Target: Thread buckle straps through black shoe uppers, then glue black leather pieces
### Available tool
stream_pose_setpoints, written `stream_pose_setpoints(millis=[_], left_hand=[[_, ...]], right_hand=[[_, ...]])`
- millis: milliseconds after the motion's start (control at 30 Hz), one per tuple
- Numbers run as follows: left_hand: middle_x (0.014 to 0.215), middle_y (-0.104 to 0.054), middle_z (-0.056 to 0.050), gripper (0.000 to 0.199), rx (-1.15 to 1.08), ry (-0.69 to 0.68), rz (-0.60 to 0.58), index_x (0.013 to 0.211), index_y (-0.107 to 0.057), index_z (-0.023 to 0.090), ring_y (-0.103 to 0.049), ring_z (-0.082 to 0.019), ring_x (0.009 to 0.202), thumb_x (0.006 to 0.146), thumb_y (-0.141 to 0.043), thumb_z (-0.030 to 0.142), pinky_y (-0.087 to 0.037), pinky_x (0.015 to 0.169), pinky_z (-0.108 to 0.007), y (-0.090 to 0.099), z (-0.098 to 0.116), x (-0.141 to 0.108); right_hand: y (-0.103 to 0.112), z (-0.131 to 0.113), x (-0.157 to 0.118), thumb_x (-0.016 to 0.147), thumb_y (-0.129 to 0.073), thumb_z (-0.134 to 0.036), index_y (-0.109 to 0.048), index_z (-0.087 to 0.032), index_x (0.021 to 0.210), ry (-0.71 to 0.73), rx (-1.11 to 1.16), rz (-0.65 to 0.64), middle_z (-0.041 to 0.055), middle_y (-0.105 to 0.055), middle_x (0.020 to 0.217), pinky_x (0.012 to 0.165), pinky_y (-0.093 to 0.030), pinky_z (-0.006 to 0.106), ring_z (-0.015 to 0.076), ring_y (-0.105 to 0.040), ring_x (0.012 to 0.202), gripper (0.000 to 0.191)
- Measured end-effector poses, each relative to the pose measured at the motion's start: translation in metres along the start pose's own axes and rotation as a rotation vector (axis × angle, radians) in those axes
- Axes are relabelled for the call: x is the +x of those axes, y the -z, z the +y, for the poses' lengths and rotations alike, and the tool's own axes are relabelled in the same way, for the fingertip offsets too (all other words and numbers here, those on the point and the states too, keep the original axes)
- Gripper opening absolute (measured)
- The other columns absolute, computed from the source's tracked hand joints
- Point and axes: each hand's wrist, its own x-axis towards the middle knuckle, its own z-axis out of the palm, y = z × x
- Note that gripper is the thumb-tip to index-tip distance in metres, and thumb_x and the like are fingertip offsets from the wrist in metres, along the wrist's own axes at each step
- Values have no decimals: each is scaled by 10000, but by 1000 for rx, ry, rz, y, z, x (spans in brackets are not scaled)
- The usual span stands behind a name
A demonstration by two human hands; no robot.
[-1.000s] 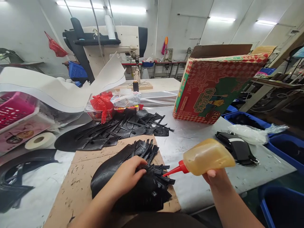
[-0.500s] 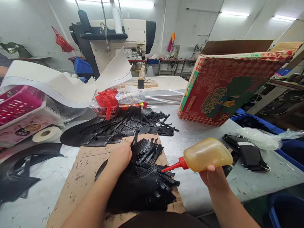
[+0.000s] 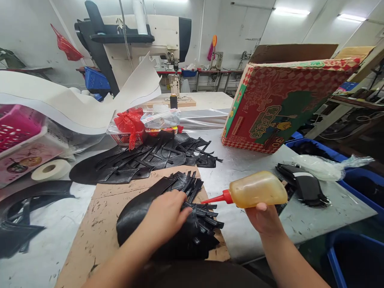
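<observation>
Several black leather pieces with strips along their edges lie in a stack [image 3: 135, 212] on a sheet of brown cardboard [image 3: 87, 232] in front of me. Over this stack is my left hand [image 3: 168, 212], its thumb apart from its fingers and nothing seen in its grip. My right hand [image 3: 264, 218] is closed round a squeeze bottle [image 3: 258, 189] of yellowish liquid. The bottle lies tilted nearly level, its red nozzle [image 3: 217, 197] pointing left just above the strips. Behind the stack a second pile of stitched black pieces [image 3: 150, 158] is spread out.
A red printed carton [image 3: 288, 104] leans at the right, near a clear plastic bag [image 3: 321, 166] and blue bins [image 3: 360, 180]. A sewing machine [image 3: 144, 38] stands at the back. On the left are a tape roll [image 3: 51, 170], a pink basket [image 3: 19, 128] and more black pieces [image 3: 24, 224].
My left hand has let go of the raised black strip or piece and moved right and down across the stack. The bottle stays beside the strips; the whole view has shifted slightly.
</observation>
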Motion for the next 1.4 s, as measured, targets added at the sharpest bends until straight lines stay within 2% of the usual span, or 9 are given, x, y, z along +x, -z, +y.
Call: stream_pose_setpoints(millis=[67, 167, 267, 367, 533, 667, 1000, 1267, 1400], left_hand=[[1002, -633, -111, 286, -37, -19, -98, 998, -591, 158, -567, -289, 956, 778, -606, 340, -437, 826, -389, -6, 12, -1], [1060, -621, -118, 361, -88, -11, -122, 1050, -582, 153, -537, -298, 1024, 726, -669, 287, -406, 881, -400, -15, 15, 3], [950, -635, -71, 238, -187, -39, -126, 963, -611, 176, -559, -258, 944, 730, -638, 215, -406, 847, -363, -17, 10, 6], [858, -604, -34, 73, -347, -66, -131, 807, -603, 186, -549, -209, 850, 744, -568, 191, -407, 759, -303, -14, 6, 7], [728, -554, 19, 135, -735, 20, -239, 820, -564, 184, -488, -155, 690, 753, -464, 244, -362, 636, -259, -11, 1, 10], [657, -491, 29, 200, -900, 76, -296, 827, -590, 170, -416, -140, 624, 706, -463, 266, -315, 579, -245, -13, -3, 12], [584, -428, 43, 266, -1020, 135, -322, 819, -614, 163, -327, -117, 546, 639, -509, 328, -247, 529, -235, -14, -5, 12], [575, -426, 45, 272, -1035, 130, -321, 824, -622, 156, -318, -108, 537, 636, -507, 315, -227, 514, -230, -15, -6, 14], [579, -447, 41, 284, -1062, 156, -340, 833, -621, 158, -340, -106, 532, 622, -522, 320, -237, 505, -223, -14, -4, 14]], right_hand=[[-4, 0, -3, 465, -838, -516, -610, -289, 940, -2, -49, -12, 4, -679, 827, 534, -540, 288, 219, -644, 737, 575], [-1, 2, -7, 476, -850, -475, -586, -291, 993, -19, -95, -21, 11, -679, 837, 562, -547, 308, 221, -645, 725, 608], [7, 6, -10, 508, -861, -372, -584, -293, 995, -25, -104, -48, 8, -682, 835, 616, -556, 320, 216, -647, 745, 566], [12, 10, -13, 532, -850, -359, -592, -290, 982, 2, -99, -49, 12, -682, 848, 613, -560, 324, 218, -642, 764, 523], [14, 13, -18, 544, -833, -403, -624, -258, 888, 85, -150, -39, 23, -679, 805, 609, -566, 335, 217, -635, 719, 429], [19, 15, -20, 555, -825, -400, -612, -256, 915, 90, -239, -56, 40, -692, 827, 626, -571, 364, 241, -646, 741, 442], [21, 17, -22, 560, -818, -429, -627, -247, 931, 88, -295, -50, 56, -697, 836, 630, -575, 400, 268, -657, 746, 454], [25, 20, -21, 575, -804, -455, -653, -230, 943, 61, -296, -92, 68, -695, 839, 635, -567, 391, 264, -652, 754, 456], [24, 20, -21, 581, -786, -488, -656, -238, 889, 32, -284, -49, 73, -684, 803, 601, -562, 379, 256, -642, 721, 418]])
